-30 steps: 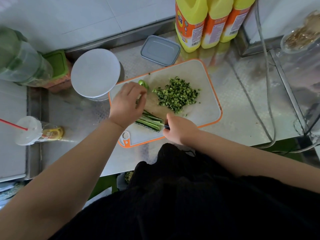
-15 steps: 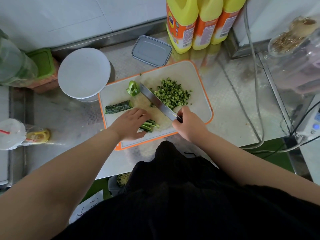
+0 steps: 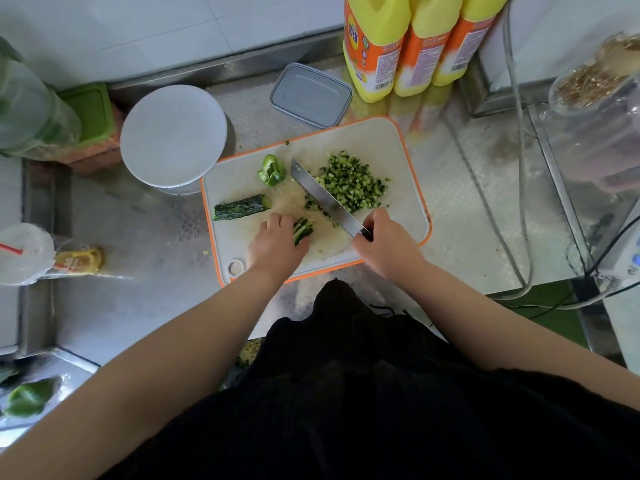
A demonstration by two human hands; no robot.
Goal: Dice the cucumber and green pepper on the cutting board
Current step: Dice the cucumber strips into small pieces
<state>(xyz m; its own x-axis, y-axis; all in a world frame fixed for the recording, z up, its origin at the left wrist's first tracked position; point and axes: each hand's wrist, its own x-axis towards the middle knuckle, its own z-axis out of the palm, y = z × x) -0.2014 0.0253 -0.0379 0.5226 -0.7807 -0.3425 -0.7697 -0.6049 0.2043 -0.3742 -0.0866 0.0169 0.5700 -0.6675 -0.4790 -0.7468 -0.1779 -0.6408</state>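
A white cutting board with an orange rim (image 3: 408, 216) lies on the steel counter. On it are a pile of diced cucumber (image 3: 353, 181), a dark cucumber chunk (image 3: 240, 206) at the left, a green pepper piece (image 3: 272, 170) and a bundle of cucumber strips (image 3: 303, 229). My left hand (image 3: 277, 245) holds the strips down with curled fingers. My right hand (image 3: 386, 242) grips the handle of a knife (image 3: 323, 197), whose blade slants up-left beside the diced pile.
A white round lid (image 3: 173, 135) sits left of the board, a grey container lid (image 3: 310, 95) behind it. Three yellow bottles (image 3: 415, 43) stand at the back. A lidded cup with a straw (image 3: 24, 254) is far left. Cables (image 3: 519, 168) run on the right.
The knife blade has swung up from the strips to the edge of the diced pile. My left hand pulled back from the far board to the strips near the front.
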